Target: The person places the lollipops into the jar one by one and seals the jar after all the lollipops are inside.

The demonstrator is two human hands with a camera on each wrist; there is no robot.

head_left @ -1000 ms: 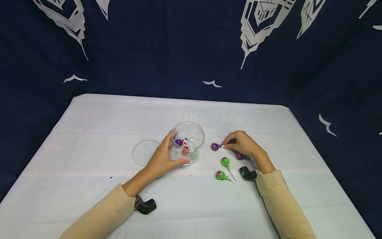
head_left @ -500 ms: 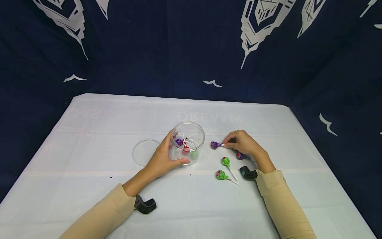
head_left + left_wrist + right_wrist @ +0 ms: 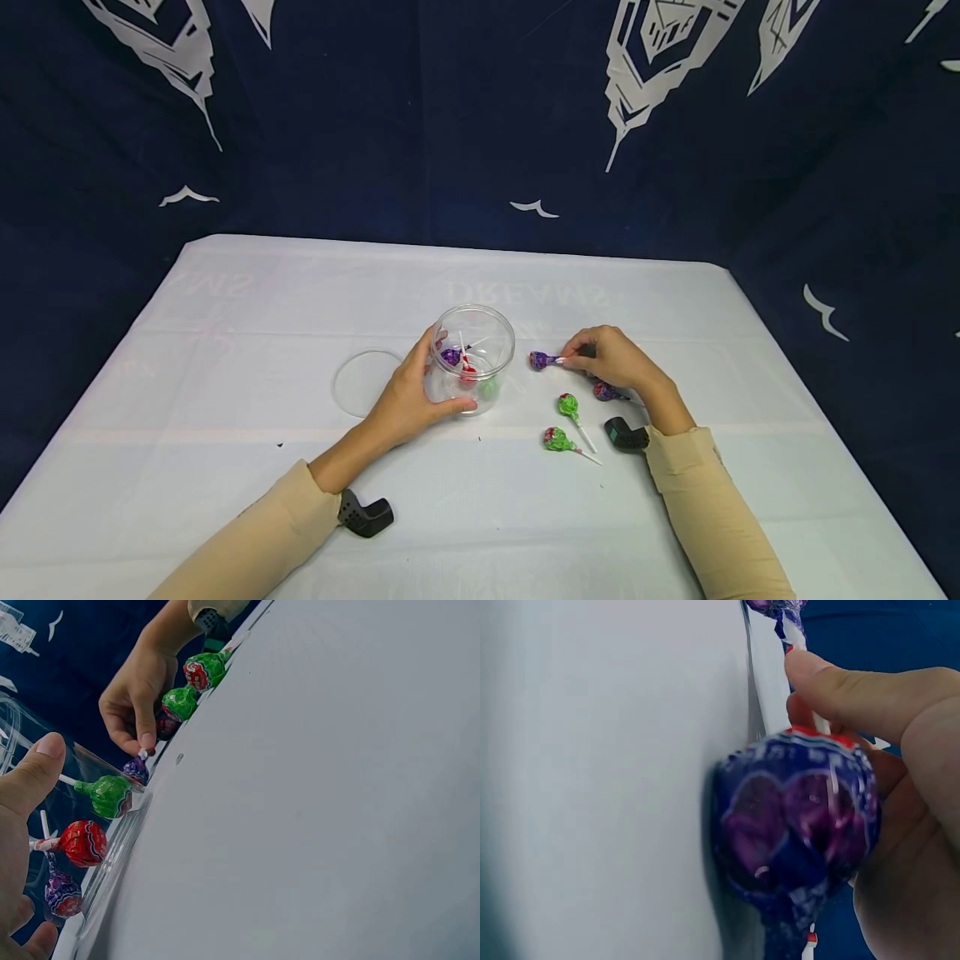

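My left hand holds a clear plastic jar upright on the table, thumb on its near side. Inside the jar the left wrist view shows a green lollipop, a red lollipop and a purple lollipop. To the right of the jar, my right hand pinches another purple lollipop by its stick, between thumb and fingertips, its head toward the jar. A further purple lollipop lies under that hand, large in the right wrist view.
Two green lollipops lie between the jar and my right wrist. A clear round lid lies left of the jar, partly behind my left hand. The white table ends at a dark blue patterned cloth.
The pinched purple lollipop has shifted slightly away from me, and my right hand has barely moved with it. My left hand and the jar stay in place.
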